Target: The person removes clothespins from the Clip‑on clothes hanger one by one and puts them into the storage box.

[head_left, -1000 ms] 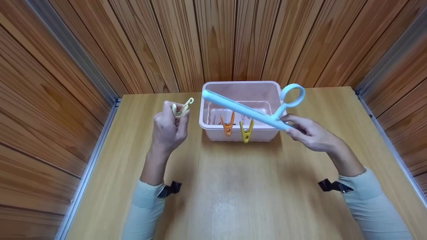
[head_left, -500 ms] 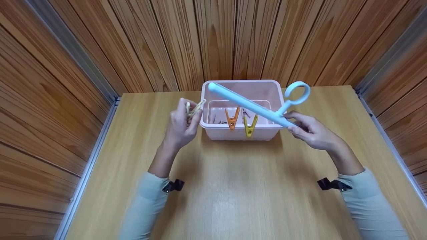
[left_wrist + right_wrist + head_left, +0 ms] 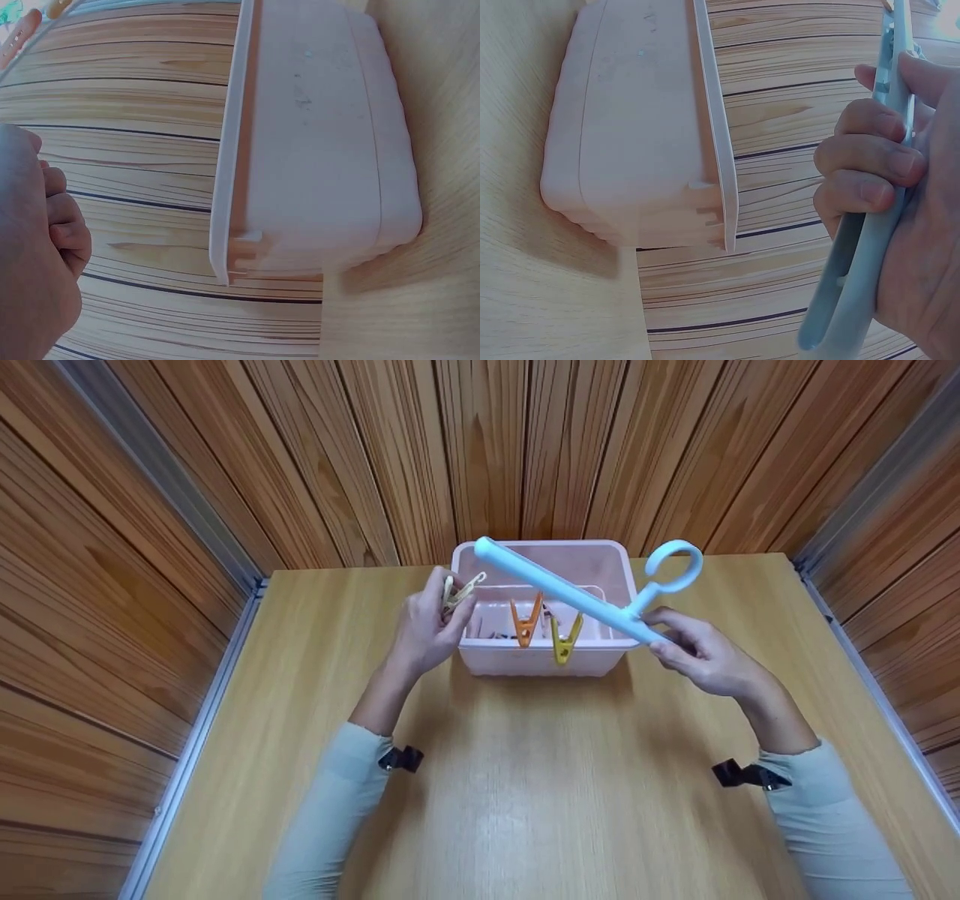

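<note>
Wooden wall (image 3: 499, 450) behind, left hand (image 3: 429, 624) pinches a pale clip (image 3: 465, 594), right hand (image 3: 701, 658) wraps round a blue hanger (image 3: 555, 584). Fitting it on seems the step; next calls for alignment

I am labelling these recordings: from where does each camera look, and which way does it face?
Head: on the head, forward and down at the bin, hanger and pale clip; left hand, right hand and sleeves show.
Left wrist: on that wrist, towards the bin's outside; left hand at left edge.
Right wrist: on that wrist, towards the bin's outside; right hand gripping the hanger.
Wrist views share: bin and wood wall.
</note>
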A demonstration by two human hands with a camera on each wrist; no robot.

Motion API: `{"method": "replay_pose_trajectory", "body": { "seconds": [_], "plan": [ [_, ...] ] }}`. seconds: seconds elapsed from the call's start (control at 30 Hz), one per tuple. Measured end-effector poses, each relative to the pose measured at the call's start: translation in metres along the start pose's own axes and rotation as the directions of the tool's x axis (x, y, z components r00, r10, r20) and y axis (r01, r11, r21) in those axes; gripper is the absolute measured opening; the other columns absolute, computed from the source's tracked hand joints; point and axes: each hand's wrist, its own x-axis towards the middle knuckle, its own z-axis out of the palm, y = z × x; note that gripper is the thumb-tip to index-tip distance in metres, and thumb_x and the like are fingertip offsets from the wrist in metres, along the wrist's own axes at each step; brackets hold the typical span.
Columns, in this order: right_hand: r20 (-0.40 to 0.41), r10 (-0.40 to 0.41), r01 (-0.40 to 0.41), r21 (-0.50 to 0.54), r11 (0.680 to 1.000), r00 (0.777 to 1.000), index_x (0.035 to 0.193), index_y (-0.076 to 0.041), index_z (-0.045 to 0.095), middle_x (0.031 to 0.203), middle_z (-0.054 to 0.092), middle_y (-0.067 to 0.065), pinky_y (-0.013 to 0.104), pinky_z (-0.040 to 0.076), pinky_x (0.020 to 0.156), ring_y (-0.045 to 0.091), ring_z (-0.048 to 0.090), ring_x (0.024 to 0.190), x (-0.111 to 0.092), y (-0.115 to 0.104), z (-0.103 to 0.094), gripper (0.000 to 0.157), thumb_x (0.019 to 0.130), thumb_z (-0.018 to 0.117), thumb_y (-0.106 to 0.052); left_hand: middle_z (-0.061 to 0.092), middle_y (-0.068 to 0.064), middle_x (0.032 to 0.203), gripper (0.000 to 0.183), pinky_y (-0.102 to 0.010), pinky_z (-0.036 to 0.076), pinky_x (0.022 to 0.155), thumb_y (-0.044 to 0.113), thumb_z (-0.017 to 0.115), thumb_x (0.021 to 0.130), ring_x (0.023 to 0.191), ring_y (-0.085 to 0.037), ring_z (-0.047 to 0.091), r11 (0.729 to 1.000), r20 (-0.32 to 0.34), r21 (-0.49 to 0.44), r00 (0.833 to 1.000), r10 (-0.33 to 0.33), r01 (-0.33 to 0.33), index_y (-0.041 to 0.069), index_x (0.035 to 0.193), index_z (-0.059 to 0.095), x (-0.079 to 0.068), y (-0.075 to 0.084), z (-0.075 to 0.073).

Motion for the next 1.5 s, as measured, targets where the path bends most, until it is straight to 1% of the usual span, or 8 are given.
{"method": "replay_pose_trajectory", "body": {
  "seconds": [0.13,0.33,0.67,0.83,0.97,1.13,1.33,1.5],
  "plan": [
    [-0.002,-0.001,0.001,0.018,1.000,1.000,0.136,-0.006,0.065,0.069,0.049,0.007,0.028,0.036,0.047,0.014,0.042,0.055,-0.002,0.001,-0.001,0.039,0.107,0.050,0.014,0.054,-0.005,0.079,0.023,-0.023,0.035,0.061,0.020,0.066,0.111,0.068,-0.015,0.049,1.000,-0.004,-0.026,1.000,-0.017,0.017,-0.001,0.119,0.059,0.009,-0.003,0.004],
    [-0.008,-0.031,0.031,0.032,0.999,0.999,0.134,0.009,0.059,0.067,0.045,0.008,0.033,0.030,0.046,0.016,0.038,0.054,0.001,0.002,-0.002,0.031,0.106,0.049,0.016,0.053,-0.001,0.080,0.023,-0.022,0.036,0.061,0.018,0.066,0.111,0.069,-0.014,0.050,0.999,0.003,-0.038,1.000,-0.014,0.014,-0.002,0.119,0.060,0.026,-0.008,0.005],
    [0.012,-0.014,0.014,-0.009,1.000,1.000,0.134,0.010,0.058,0.069,0.049,0.007,0.027,0.036,0.047,0.013,0.042,0.055,0.001,0.006,-0.004,0.029,0.106,0.051,0.014,0.056,0.001,0.085,0.024,-0.023,0.040,0.066,0.023,0.065,0.113,0.074,-0.013,0.052,0.991,0.077,-0.042,0.989,-0.125,0.129,0.002,0.125,0.061,0.046,-0.020,0.011],
    [0.009,-0.012,0.012,-0.011,1.000,1.000,0.134,0.009,0.058,0.069,0.049,0.007,0.027,0.037,0.048,0.013,0.042,0.054,0.000,0.007,-0.005,0.029,0.106,0.051,0.014,0.057,-0.001,0.092,0.029,-0.028,0.043,0.070,0.027,0.065,0.115,0.080,-0.016,0.054,0.963,0.134,-0.023,0.956,-0.262,0.268,0.004,0.132,0.062,0.052,-0.021,0.013],
    [-0.005,-0.006,0.006,-0.024,1.000,1.000,0.135,0.009,0.061,0.071,0.052,0.002,0.027,0.038,0.049,0.011,0.044,0.056,0.001,0.006,-0.005,0.031,0.104,0.055,0.014,0.069,-0.009,0.111,0.037,-0.031,0.049,0.082,0.027,0.068,0.113,0.096,-0.019,0.062,0.935,0.174,-0.001,0.921,-0.349,0.355,0.005,0.144,0.064,0.053,-0.023,0.016],
    [-0.005,0.007,-0.007,-0.018,1.000,1.000,0.137,0.006,0.062,0.074,0.054,-0.002,0.029,0.039,0.050,0.010,0.047,0.059,-0.002,0.006,-0.006,0.036,0.102,0.059,0.016,0.074,-0.013,0.127,0.033,-0.026,0.058,0.084,0.019,0.072,0.111,0.102,-0.019,0.069,0.898,0.170,-0.076,0.893,-0.417,0.434,0.002,0.139,0.067,0.051,-0.027,0.023],
    [-0.010,0.015,-0.014,0.002,1.000,1.000,0.139,0.005,0.059,0.073,0.054,0.004,0.030,0.041,0.052,0.012,0.049,0.061,-0.005,0.008,-0.009,0.038,0.104,0.059,0.017,0.070,-0.013,0.113,0.034,-0.019,0.059,0.067,0.007,0.076,0.105,0.082,-0.015,0.069,0.874,0.148,-0.235,0.904,-0.401,0.426,-0.004,0.136,0.068,0.049,-0.033,0.033],
    [-0.049,0.016,-0.016,-0.008,1.000,0.999,0.139,0.008,0.059,0.074,0.058,0.005,0.030,0.043,0.054,0.013,0.052,0.061,-0.007,0.010,-0.009,0.038,0.103,0.059,0.018,0.073,-0.018,0.126,0.051,-0.022,0.064,0.082,0.002,0.079,0.102,0.094,-0.021,0.076,0.868,0.157,-0.285,0.913,-0.376,0.406,0.001,0.150,0.064,0.049,-0.036,0.039]
  ]
}}
